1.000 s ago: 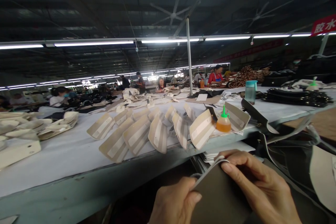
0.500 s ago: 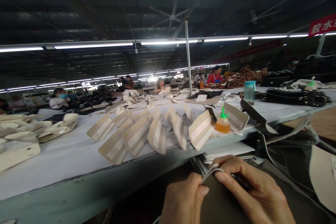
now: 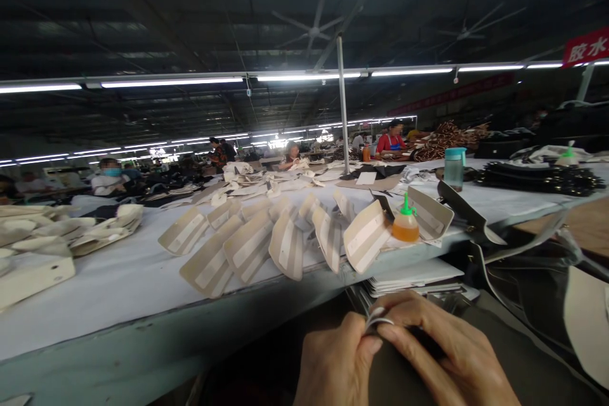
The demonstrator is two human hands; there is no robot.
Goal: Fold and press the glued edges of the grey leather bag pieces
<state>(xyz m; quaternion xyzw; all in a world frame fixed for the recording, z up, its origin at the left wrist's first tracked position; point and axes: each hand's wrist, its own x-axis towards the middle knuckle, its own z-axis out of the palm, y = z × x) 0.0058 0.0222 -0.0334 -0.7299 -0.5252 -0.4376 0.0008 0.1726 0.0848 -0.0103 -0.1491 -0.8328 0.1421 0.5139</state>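
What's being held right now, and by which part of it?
A dark piece, pinched at its pale upper edge by the left grip and right grip.

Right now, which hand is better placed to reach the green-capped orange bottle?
Probably the right hand: it appears nearer the green-capped orange bottle, while the left hand sits farther left. Both pinch the dark panel, so the right would first have to let go.

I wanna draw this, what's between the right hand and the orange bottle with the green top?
In the head view, a stack of white sheets and, above it, the table's edge lie between the right hand and the bottle.
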